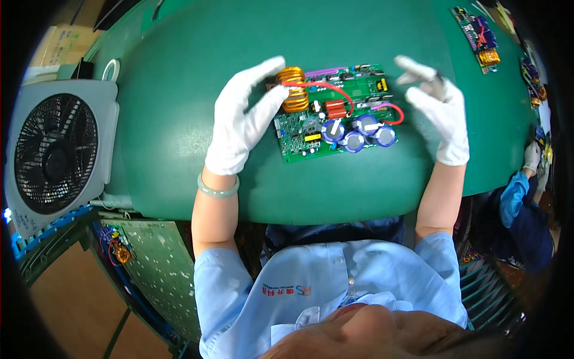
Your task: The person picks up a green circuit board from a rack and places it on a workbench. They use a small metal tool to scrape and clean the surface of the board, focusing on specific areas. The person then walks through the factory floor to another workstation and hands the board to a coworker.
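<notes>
A green circuit board (335, 146) lies on the green table in front of me. It carries a copper coil (295, 90), several blue-topped capacitors (353, 142), two red blocks (336, 109) and a red wire (329, 88) arching from the coil. My left hand (242, 116), in a white glove, closes on the board's left end, thumb and fingertips at the coil; their exact contact is partly hidden. Beyond the board's right edge, my gloved right hand (439, 110) hovers with thumb and fingers apart, near a pink wire loop (397, 112). Nothing shows in it.
A grey box fan (57, 149) stands at the left. More circuit boards (478, 39) lie along the right side of the green table (197, 36). Another person's gloved hand (531, 157) is at the far right. Another board (116, 246) sits lower left.
</notes>
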Tool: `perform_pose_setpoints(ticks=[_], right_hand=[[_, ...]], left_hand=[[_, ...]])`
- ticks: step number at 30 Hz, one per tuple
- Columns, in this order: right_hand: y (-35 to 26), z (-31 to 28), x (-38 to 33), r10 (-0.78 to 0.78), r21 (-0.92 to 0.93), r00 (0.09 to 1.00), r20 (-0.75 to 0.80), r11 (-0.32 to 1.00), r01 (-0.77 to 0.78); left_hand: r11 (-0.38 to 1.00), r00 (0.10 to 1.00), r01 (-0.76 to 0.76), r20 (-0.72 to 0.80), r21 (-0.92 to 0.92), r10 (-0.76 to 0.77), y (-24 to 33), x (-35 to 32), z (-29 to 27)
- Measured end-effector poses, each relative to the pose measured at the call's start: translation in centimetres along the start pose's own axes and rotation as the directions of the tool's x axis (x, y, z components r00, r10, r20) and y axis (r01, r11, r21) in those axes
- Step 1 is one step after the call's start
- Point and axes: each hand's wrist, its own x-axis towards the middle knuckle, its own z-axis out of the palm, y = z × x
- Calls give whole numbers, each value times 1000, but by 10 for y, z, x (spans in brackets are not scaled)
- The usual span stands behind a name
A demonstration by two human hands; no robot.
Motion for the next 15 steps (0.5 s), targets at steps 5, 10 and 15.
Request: perform_pose_setpoints(ticks=[5,10,15], right_hand=[[14,9,-7,-20,133,957,290,991,-19],[10,-16,-1,151,-39,928,342,988,-147],[21,-33,6,154,-108,921,357,986,-123]], left_hand=[[954,989,-131,-36,269,146,15,3,1],[939,983,-184,36,292,181,24,-1,-2],[981,879,-101,446,-168,167,55,-1,-13]])
